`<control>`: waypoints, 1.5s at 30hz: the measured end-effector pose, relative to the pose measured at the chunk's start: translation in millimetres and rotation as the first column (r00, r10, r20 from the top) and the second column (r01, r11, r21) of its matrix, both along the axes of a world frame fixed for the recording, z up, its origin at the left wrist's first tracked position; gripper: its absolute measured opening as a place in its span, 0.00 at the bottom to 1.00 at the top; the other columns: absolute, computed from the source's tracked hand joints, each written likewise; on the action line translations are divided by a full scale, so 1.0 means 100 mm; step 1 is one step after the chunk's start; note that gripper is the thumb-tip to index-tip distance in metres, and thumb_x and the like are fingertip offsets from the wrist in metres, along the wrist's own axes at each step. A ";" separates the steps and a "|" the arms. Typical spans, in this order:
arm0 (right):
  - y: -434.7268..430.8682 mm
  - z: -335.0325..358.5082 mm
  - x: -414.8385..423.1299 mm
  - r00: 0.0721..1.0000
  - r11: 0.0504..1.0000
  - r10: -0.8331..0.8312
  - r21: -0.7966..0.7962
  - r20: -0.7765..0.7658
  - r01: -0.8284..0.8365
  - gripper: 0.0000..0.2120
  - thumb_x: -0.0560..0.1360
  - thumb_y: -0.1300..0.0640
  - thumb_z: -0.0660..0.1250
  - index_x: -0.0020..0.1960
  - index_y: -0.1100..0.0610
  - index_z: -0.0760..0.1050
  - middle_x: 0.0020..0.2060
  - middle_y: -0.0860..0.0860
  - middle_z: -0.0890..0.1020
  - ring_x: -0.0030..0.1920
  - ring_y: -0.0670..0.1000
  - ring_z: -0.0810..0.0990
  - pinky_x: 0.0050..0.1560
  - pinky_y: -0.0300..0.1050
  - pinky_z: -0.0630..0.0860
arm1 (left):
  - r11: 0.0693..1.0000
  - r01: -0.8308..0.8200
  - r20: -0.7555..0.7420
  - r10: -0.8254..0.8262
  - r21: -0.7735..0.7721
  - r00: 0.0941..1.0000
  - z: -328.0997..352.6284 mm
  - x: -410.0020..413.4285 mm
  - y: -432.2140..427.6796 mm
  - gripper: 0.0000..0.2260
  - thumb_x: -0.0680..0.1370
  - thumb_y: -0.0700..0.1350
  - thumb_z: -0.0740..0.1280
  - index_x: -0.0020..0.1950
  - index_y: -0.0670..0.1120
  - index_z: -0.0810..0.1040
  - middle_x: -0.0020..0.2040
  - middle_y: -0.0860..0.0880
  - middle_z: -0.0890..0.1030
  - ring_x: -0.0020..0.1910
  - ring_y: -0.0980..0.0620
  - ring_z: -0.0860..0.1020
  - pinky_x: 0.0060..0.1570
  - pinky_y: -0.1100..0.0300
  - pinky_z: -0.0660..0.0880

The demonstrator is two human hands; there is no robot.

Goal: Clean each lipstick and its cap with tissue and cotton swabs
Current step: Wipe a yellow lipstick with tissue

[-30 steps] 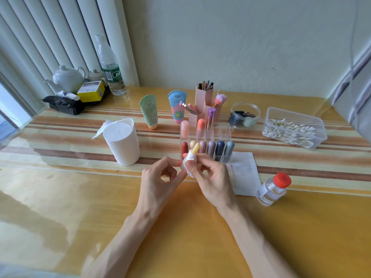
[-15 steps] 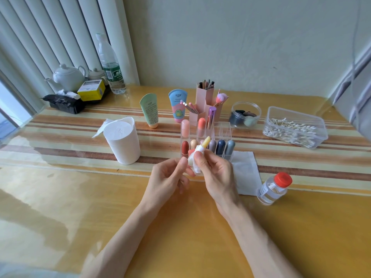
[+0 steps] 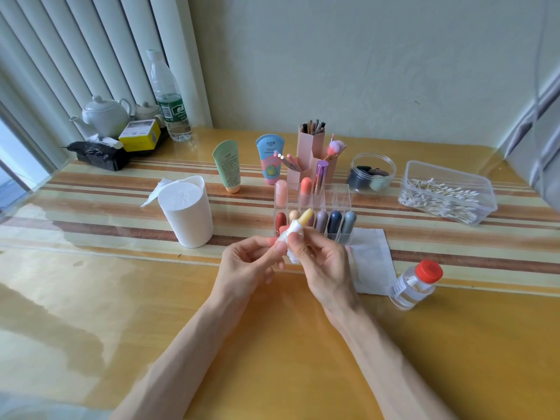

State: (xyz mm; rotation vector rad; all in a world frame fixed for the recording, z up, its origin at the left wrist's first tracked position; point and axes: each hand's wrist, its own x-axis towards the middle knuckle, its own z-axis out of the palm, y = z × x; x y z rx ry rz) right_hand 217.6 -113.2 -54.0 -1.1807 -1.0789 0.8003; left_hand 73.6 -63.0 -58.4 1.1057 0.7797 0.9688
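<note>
Yellow table (image 3: 91,298) is bearing the kit; right hand (image 3: 324,268) is pinching tissue (image 3: 292,237) round a lipstick (image 3: 305,218), left hand (image 3: 242,268) pinching its base; others in organiser (image 3: 342,195) prob. awaiting cleaning.

table (image 3: 121,298) | yellow glossy top | on it: tissue roll (image 3: 189,218), clear organizer (image 3: 341,204), swab box (image 3: 445,197), red-capped bottle (image 3: 413,284), flat tissue (image 3: 374,262)

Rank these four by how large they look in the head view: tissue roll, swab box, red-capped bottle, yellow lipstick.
1. swab box
2. tissue roll
3. red-capped bottle, smaller although it is nearer to the camera
4. yellow lipstick, only partly visible
</note>
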 end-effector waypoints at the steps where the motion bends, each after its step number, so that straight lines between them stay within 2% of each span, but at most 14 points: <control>1: 0.01 0.00 -0.01 1.000 1.000 0.006 -0.002 -0.011 -0.006 0.08 0.82 0.53 0.68 0.53 0.52 0.86 0.44 0.57 0.88 0.46 0.55 0.85 0.51 0.48 0.82 | 0.998 -0.037 -0.021 0.039 0.049 0.999 0.00 0.01 0.00 0.10 0.73 0.45 0.77 0.47 0.39 0.84 0.32 0.43 0.80 0.28 0.53 0.74 0.29 0.63 0.71; 5: 0.00 0.02 -0.02 0.991 0.999 0.023 -0.035 -0.133 -0.027 0.10 0.80 0.53 0.69 0.49 0.57 0.86 0.44 0.59 0.88 0.43 0.46 0.86 0.46 0.36 0.79 | 0.956 -0.096 -0.121 0.134 0.278 0.984 -0.06 0.01 0.01 0.09 0.71 0.44 0.80 0.43 0.40 0.83 0.32 0.42 0.83 0.29 0.49 0.78 0.32 0.59 0.77; 7: -0.01 0.01 -0.02 0.986 0.998 0.020 -0.055 -0.168 -0.030 0.13 0.80 0.53 0.69 0.48 0.62 0.86 0.42 0.58 0.88 0.45 0.45 0.86 0.49 0.35 0.78 | 0.926 -0.089 -0.171 0.161 0.366 0.972 -0.08 0.00 -0.01 0.10 0.71 0.45 0.81 0.44 0.40 0.83 0.34 0.44 0.84 0.31 0.49 0.81 0.35 0.57 0.80; 10: -0.01 0.01 -0.03 0.980 0.996 0.009 -0.083 -0.196 -0.026 0.14 0.81 0.52 0.69 0.50 0.62 0.87 0.42 0.57 0.88 0.47 0.44 0.86 0.51 0.34 0.78 | 0.883 -0.083 -0.237 0.213 0.461 0.948 -0.10 0.01 -0.03 0.11 0.72 0.45 0.81 0.46 0.42 0.83 0.36 0.47 0.85 0.34 0.48 0.84 0.39 0.57 0.82; 13: -0.01 0.02 0.00 0.976 0.997 -0.012 -0.079 -0.219 -0.006 0.14 0.82 0.55 0.68 0.50 0.66 0.86 0.40 0.61 0.87 0.43 0.45 0.85 0.47 0.33 0.78 | 0.936 -0.053 -0.180 0.122 0.347 0.976 -0.06 0.03 -0.02 0.12 0.73 0.46 0.78 0.49 0.40 0.82 0.37 0.44 0.85 0.32 0.47 0.82 0.37 0.56 0.80; 16: -0.01 0.01 0.02 0.983 0.998 -0.007 -0.069 -0.182 -0.006 0.13 0.80 0.51 0.69 0.54 0.59 0.87 0.33 0.50 0.81 0.40 0.47 0.79 0.47 0.35 0.77 | 0.986 0.022 -0.115 -0.002 0.167 0.993 -0.03 0.04 -0.01 0.15 0.79 0.50 0.70 0.52 0.37 0.82 0.41 0.39 0.84 0.33 0.46 0.81 0.36 0.57 0.80; 20: 0.01 -0.01 0.02 0.991 0.998 0.015 -0.064 -0.131 -0.024 0.12 0.80 0.49 0.70 0.53 0.56 0.88 0.34 0.50 0.78 0.41 0.50 0.77 0.48 0.41 0.80 | 0.993 0.111 -0.023 -0.113 -0.045 0.993 -0.01 0.01 0.01 0.15 0.79 0.50 0.70 0.51 0.38 0.85 0.42 0.40 0.85 0.36 0.50 0.83 0.37 0.62 0.80; 25: 0.02 -0.04 0.00 0.992 0.999 0.019 -0.042 -0.124 -0.024 0.12 0.79 0.50 0.71 0.52 0.58 0.87 0.39 0.56 0.86 0.41 0.57 0.83 0.49 0.60 0.85 | 0.986 -0.053 -0.052 0.061 0.156 0.997 -0.05 0.02 0.01 0.09 0.74 0.43 0.76 0.45 0.37 0.83 0.36 0.43 0.85 0.33 0.50 0.82 0.39 0.60 0.81; 28: 0.01 -0.03 -0.01 0.988 0.998 0.007 -0.056 -0.154 -0.016 0.13 0.78 0.50 0.71 0.51 0.60 0.87 0.44 0.59 0.87 0.45 0.50 0.86 0.50 0.44 0.83 | 0.961 -0.092 -0.091 0.120 0.262 0.989 -0.05 0.02 0.00 0.08 0.71 0.41 0.78 0.44 0.38 0.83 0.38 0.43 0.86 0.32 0.49 0.82 0.38 0.58 0.81; 32: 0.01 -0.07 0.01 0.986 0.994 0.013 -0.107 -0.168 -0.032 0.15 0.77 0.48 0.72 0.53 0.60 0.87 0.47 0.57 0.89 0.54 0.52 0.87 0.58 0.41 0.80 | 0.916 -0.121 -0.168 0.197 0.381 0.966 -0.07 -0.02 0.00 0.13 0.68 0.42 0.82 0.43 0.37 0.81 0.39 0.44 0.87 0.36 0.48 0.85 0.41 0.57 0.83; 35: 0.01 -0.05 0.01 0.985 0.990 0.018 -0.132 -0.174 -0.041 0.15 0.76 0.48 0.72 0.52 0.60 0.87 0.45 0.55 0.89 0.54 0.49 0.87 0.56 0.37 0.78 | 0.883 -0.118 -0.223 0.241 0.455 0.945 -0.09 -0.01 -0.01 0.14 0.68 0.44 0.83 0.44 0.41 0.81 0.40 0.47 0.87 0.39 0.48 0.87 0.44 0.58 0.83; 37: 0.00 -0.01 0.02 0.985 0.993 0.008 -0.111 -0.171 -0.027 0.12 0.77 0.49 0.72 0.51 0.56 0.88 0.44 0.56 0.89 0.51 0.47 0.86 0.53 0.36 0.79 | 0.901 -0.091 -0.202 0.192 0.423 0.960 -0.07 0.00 -0.02 0.12 0.70 0.45 0.81 0.47 0.42 0.82 0.40 0.47 0.87 0.39 0.47 0.87 0.44 0.58 0.83; 42: 0.00 -0.02 0.04 0.993 0.998 -0.013 -0.063 -0.118 0.005 0.13 0.78 0.48 0.71 0.53 0.55 0.88 0.38 0.49 0.84 0.42 0.46 0.79 0.47 0.36 0.77 | 0.992 -0.022 -0.052 0.029 0.128 0.998 0.01 0.03 -0.02 0.12 0.79 0.45 0.71 0.54 0.37 0.82 0.41 0.42 0.86 0.38 0.43 0.86 0.42 0.56 0.84; 45: 0.00 -0.02 0.03 0.993 0.999 -0.008 -0.034 -0.115 0.004 0.12 0.78 0.49 0.71 0.51 0.57 0.88 0.37 0.49 0.86 0.40 0.45 0.81 0.46 0.35 0.77 | 0.988 -0.051 -0.067 0.061 0.143 0.996 -0.01 0.02 -0.01 0.10 0.77 0.42 0.73 0.51 0.36 0.83 0.40 0.39 0.86 0.39 0.45 0.86 0.44 0.58 0.83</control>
